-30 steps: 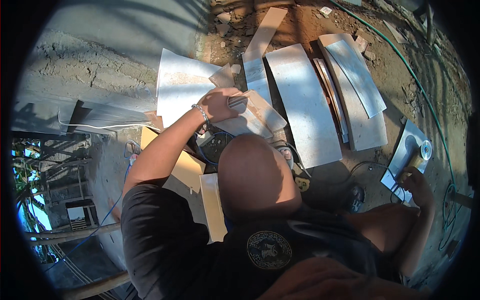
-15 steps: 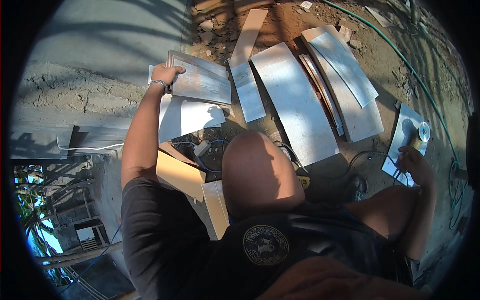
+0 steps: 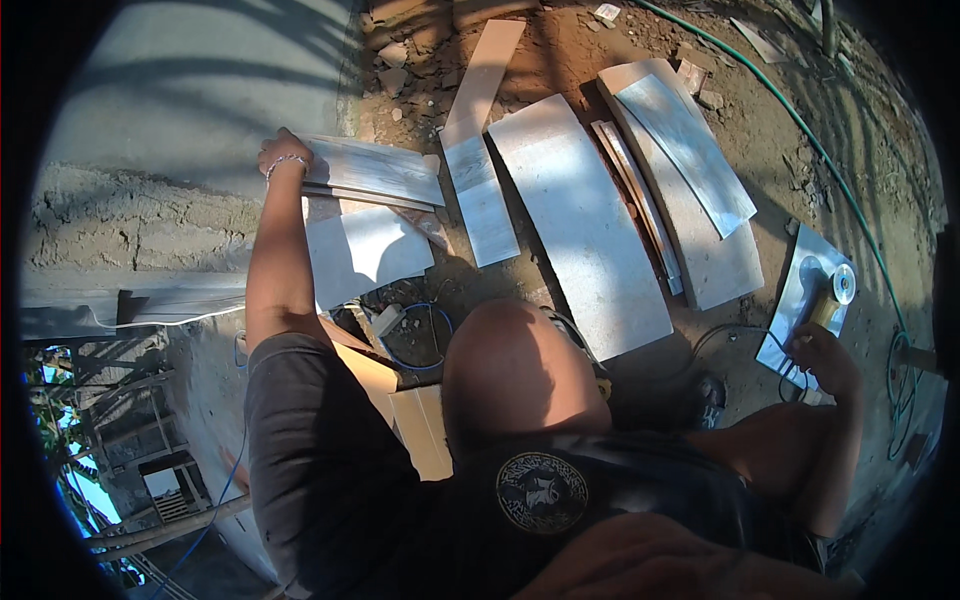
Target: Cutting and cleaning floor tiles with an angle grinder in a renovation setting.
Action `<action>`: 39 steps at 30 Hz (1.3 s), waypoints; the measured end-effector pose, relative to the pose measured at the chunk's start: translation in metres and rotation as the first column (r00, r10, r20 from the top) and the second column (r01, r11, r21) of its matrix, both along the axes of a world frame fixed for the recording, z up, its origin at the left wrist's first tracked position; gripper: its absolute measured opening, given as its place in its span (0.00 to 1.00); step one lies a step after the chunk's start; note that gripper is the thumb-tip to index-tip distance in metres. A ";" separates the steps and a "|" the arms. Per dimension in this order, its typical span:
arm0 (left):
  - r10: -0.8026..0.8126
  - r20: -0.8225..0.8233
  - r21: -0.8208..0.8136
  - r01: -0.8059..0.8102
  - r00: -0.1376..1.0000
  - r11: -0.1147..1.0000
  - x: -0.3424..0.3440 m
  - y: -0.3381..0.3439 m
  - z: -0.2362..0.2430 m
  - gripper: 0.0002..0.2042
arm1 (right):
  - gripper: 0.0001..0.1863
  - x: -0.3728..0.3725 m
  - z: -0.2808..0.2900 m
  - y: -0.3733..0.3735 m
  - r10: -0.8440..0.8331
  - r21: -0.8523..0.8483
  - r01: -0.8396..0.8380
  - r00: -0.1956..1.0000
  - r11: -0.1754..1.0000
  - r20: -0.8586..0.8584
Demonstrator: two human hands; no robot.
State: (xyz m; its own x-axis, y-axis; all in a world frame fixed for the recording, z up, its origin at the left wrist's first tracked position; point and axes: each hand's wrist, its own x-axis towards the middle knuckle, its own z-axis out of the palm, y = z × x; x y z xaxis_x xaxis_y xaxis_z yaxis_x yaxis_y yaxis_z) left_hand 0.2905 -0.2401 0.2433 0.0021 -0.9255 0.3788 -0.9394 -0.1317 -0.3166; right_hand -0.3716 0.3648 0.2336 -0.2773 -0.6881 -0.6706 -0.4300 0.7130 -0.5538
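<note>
There were two hands, far apart. The left hand (image 3: 283, 150) was bent over the left end of one pile of tiles (image 3: 380, 170). Its fingertips were hidden, so I cannot tell how hard it gripped. The pile was up at the left, near the gray wall (image 3: 230, 80). I could see at least two tiles in it, but could not count them all. Its long side went from left to right, with the right end a bit nearer the person. A pale sheet (image 3: 350, 255) showed just on its near side.

The right hand (image 3: 830, 362) was curled around the near end of one grinder (image 3: 824, 308), out on the right. The grinder was long and thin and pointed away from the person, with its one round disc (image 3: 844, 284) at the far end. One flat tile (image 3: 803, 255) lay under it.

Between the hands lay one wide white board (image 3: 585, 230). To its right were some thin strips (image 3: 640, 210) and one long board (image 3: 725, 265), with one thinner tile (image 3: 690, 150) on top. One green hose (image 3: 800, 118) curved down the right side.
</note>
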 end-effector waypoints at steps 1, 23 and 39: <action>0.010 0.158 -0.211 0.024 0.987 0.977 -0.008 0.014 -0.012 0.22 | 0.18 0.000 0.000 -0.001 0.001 0.006 -0.001 1.000 1.000 0.000; 0.488 -0.529 0.674 -0.006 0.694 0.739 -0.172 0.187 -0.274 0.62 | 0.19 0.003 0.012 -0.008 -0.007 0.009 0.008 0.999 1.000 -0.045; -0.696 0.141 0.915 0.175 0.704 0.362 -0.006 0.170 -0.016 0.50 | 0.20 0.020 0.032 0.020 0.029 -0.071 -0.039 0.990 0.997 -0.136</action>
